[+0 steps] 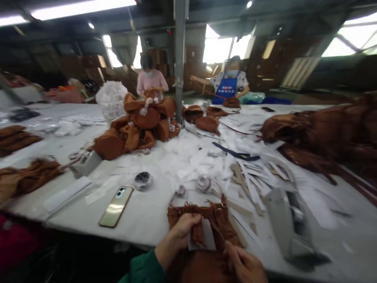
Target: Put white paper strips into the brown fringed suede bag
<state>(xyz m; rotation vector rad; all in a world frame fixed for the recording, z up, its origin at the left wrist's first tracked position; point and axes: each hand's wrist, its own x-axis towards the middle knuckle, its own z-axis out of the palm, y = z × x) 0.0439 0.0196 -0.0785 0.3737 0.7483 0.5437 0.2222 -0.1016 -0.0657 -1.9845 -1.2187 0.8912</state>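
A brown bag lies at the table's front edge, right before me. My left hand is closed on a folded brown strip, with a white card right behind it, over the bag's upper part. Low on the right side of the bag, my right hand has its fingers pinched together on a thin brown cord that runs up toward the bag's top. Blur hides the fingertips' finer detail.
A phone and a wrapped dark roll lie to the left. A grey tape dispenser stands at right, near paper strips. Brown bags are piled beside a metal post. Two people work across the table.
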